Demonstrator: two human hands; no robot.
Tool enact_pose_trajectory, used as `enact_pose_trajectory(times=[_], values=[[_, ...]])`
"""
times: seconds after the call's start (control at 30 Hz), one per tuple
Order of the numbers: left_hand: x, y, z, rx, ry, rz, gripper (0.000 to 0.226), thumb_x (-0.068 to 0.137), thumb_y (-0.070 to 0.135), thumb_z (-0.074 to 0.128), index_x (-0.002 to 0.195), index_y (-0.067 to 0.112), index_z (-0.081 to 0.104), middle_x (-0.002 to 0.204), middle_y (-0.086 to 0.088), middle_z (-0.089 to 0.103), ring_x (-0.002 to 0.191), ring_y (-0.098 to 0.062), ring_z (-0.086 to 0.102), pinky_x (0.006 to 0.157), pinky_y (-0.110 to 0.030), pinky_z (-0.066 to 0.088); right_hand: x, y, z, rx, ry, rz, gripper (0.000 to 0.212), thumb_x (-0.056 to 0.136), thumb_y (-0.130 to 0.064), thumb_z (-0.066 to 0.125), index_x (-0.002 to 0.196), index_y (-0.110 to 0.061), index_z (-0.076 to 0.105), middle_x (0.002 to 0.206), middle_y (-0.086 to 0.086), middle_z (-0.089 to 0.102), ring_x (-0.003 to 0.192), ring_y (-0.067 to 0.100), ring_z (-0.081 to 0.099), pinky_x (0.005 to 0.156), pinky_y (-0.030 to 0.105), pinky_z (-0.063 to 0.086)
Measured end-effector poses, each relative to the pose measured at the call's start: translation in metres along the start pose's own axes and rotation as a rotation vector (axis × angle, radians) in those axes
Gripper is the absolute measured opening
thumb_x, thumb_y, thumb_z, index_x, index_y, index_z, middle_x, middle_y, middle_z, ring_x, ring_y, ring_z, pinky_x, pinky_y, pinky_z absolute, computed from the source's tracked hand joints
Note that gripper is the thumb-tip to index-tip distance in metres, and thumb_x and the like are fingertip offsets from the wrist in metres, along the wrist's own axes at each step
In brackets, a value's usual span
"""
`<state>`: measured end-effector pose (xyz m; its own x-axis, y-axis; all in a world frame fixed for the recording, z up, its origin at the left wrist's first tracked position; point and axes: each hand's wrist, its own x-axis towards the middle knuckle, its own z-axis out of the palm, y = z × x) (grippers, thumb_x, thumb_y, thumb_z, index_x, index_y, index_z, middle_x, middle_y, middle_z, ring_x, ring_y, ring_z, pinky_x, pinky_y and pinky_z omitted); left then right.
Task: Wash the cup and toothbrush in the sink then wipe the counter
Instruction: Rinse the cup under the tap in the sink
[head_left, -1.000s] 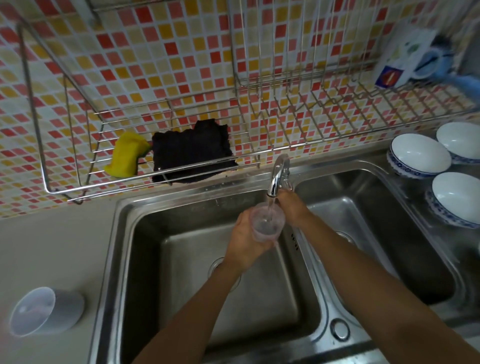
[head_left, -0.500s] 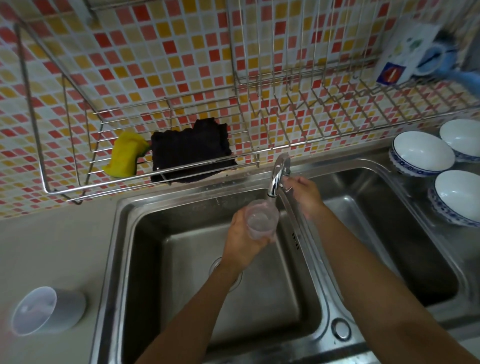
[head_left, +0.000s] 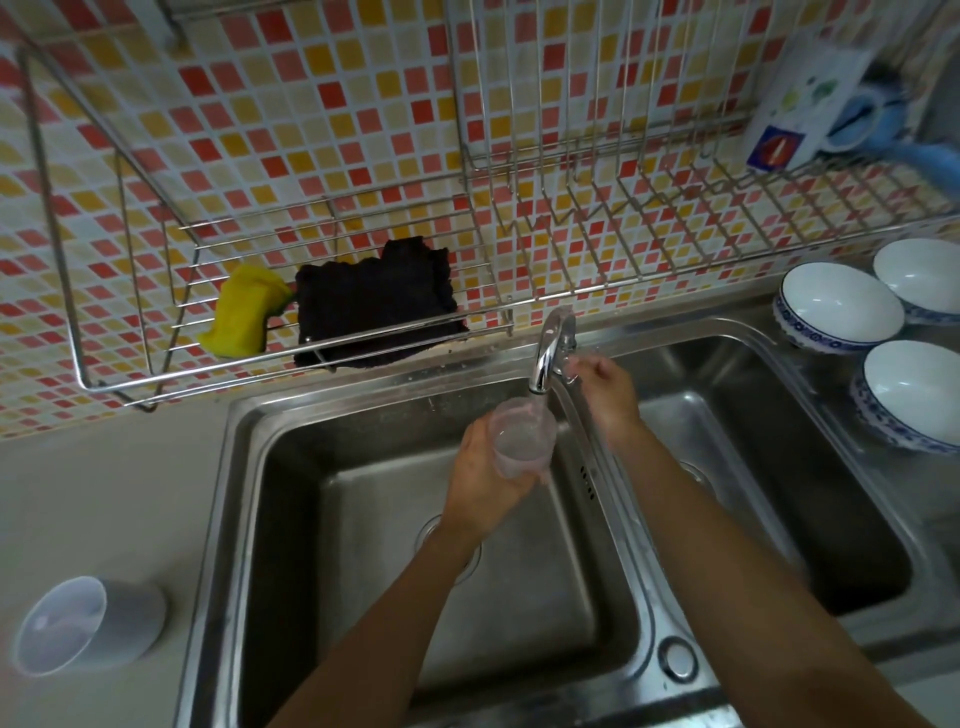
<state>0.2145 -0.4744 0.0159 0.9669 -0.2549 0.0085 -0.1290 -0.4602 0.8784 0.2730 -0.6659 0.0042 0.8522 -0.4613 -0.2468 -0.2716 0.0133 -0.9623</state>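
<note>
My left hand grips a clear pinkish plastic cup upright over the left basin of the steel double sink, right under the spout of the chrome tap. My right hand is at the tap's handle on its right side, fingers curled by the lever. Whether water is running is hard to tell. No toothbrush is visible. A dark cloth and a yellow sponge lie on the wire rack behind the sink.
A second pale cup lies on its side on the grey counter at the left. Three white bowls with blue rims stand right of the sink. A mug sits on the upper dish rack at the right.
My right hand has moved up from beside the cup to the tap's handle. The left hand keeps the cup under the spout, raised slightly.
</note>
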Motion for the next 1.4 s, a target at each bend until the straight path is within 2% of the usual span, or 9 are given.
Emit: enact_pose_trajectory(times=[0.1, 0.17, 0.33, 0.53, 0.77, 0.97, 1.1, 1.27, 1.4], values=[[-0.003, -0.011, -0.007, 0.113, 0.006, -0.041, 0.085, 0.057, 0.026, 0.091, 0.130, 0.019, 0.046, 0.117, 0.006, 0.049, 0.106, -0.009, 0.050, 0.087, -0.022, 0.048, -0.028, 0.030, -0.005, -0.367, 0.088, -0.212, 0.035, 0.096, -0.030, 0.053, 0.124, -0.010, 0.057, 0.124, 0.008, 0.061, 0.117, 0.025, 0.055, 0.094, 0.033, 0.044], [-0.007, -0.021, -0.013, 0.203, -0.010, -0.064, 0.083, 0.058, 0.023, 0.090, 0.127, 0.014, 0.046, 0.114, 0.004, 0.045, 0.103, -0.011, 0.050, 0.086, -0.023, 0.048, -0.045, 0.058, -0.012, -0.599, 0.075, -0.268, 0.050, 0.098, -0.032, 0.048, 0.141, -0.009, 0.041, 0.149, 0.011, 0.039, 0.140, 0.026, 0.030, 0.110, 0.039, 0.029], [-0.014, -0.048, -0.025, 0.408, -0.150, -0.168, 0.084, 0.061, 0.030, 0.086, 0.130, 0.015, 0.041, 0.118, 0.003, 0.041, 0.110, -0.013, 0.044, 0.090, -0.023, 0.041, -0.065, 0.110, -0.024, -1.051, 0.009, -0.433, 0.057, 0.100, -0.037, 0.020, 0.149, -0.006, 0.020, 0.157, 0.010, 0.018, 0.145, 0.021, 0.006, 0.118, 0.038, 0.007], [-0.012, -0.061, -0.035, 0.723, -0.402, -0.174, 0.085, 0.066, 0.042, 0.081, 0.133, 0.014, 0.038, 0.129, -0.006, 0.044, 0.115, -0.026, 0.044, 0.098, -0.034, 0.040, -0.059, 0.116, -0.020, -1.109, 0.014, -0.446, 0.054, 0.098, -0.025, 0.017, 0.139, 0.001, 0.040, 0.147, 0.018, 0.040, 0.140, 0.031, 0.030, 0.115, 0.040, 0.018], [-0.005, -0.059, -0.047, 1.015, -0.410, -0.137, 0.086, 0.070, 0.046, 0.078, 0.138, 0.016, 0.033, 0.133, -0.008, 0.043, 0.119, -0.024, 0.040, 0.101, -0.035, 0.037, -0.057, 0.123, -0.019, -1.085, 0.050, -0.483, 0.049, 0.096, -0.017, 0.024, 0.134, 0.006, 0.046, 0.139, 0.024, 0.047, 0.134, 0.036, 0.040, 0.111, 0.047, 0.030], [0.001, -0.044, -0.051, 1.279, -0.322, -0.018, 0.077, 0.072, 0.047, 0.073, 0.133, 0.017, 0.036, 0.129, -0.008, 0.043, 0.116, -0.025, 0.041, 0.098, -0.035, 0.037, -0.058, 0.122, -0.018, -1.072, 0.077, -0.506, 0.048, 0.095, -0.014, 0.027, 0.130, 0.008, 0.050, 0.135, 0.027, 0.051, 0.129, 0.039, 0.045, 0.109, 0.049, 0.027], [0.005, -0.030, -0.051, 1.358, -0.215, 0.089, 0.067, 0.074, 0.032, 0.071, 0.129, 0.017, 0.035, 0.125, -0.010, 0.044, 0.112, -0.026, 0.043, 0.100, -0.036, 0.036, -0.057, 0.125, -0.019, -1.108, 0.063, -0.520, 0.046, 0.095, -0.012, 0.030, 0.134, 0.006, 0.046, 0.139, 0.025, 0.048, 0.133, 0.036, 0.041, 0.112, 0.046, 0.027], [0.000, -0.030, -0.045, 1.308, -0.101, 0.237, 0.071, 0.073, 0.024, 0.066, 0.134, 0.016, 0.030, 0.125, -0.012, 0.043, 0.114, -0.029, 0.043, 0.108, -0.042, 0.032, -0.056, 0.125, -0.018, -1.118, 0.079, -0.560, 0.049, 0.086, 0.004, 0.057, 0.133, 0.008, 0.046, 0.138, 0.026, 0.047, 0.132, 0.038, 0.041, 0.111, 0.046, 0.024], [-0.013, -0.057, -0.045, 1.247, -0.175, 0.092, 0.076, 0.076, 0.030, 0.068, 0.141, 0.018, 0.029, 0.132, -0.006, 0.041, 0.123, -0.026, 0.042, 0.116, -0.045, 0.021, -0.058, 0.122, -0.018, -1.141, 0.085, -0.571, 0.052, 0.080, 0.009, 0.063, 0.130, 0.009, 0.049, 0.134, 0.028, 0.051, 0.128, 0.040, 0.046, 0.109, 0.049, 0.025]])
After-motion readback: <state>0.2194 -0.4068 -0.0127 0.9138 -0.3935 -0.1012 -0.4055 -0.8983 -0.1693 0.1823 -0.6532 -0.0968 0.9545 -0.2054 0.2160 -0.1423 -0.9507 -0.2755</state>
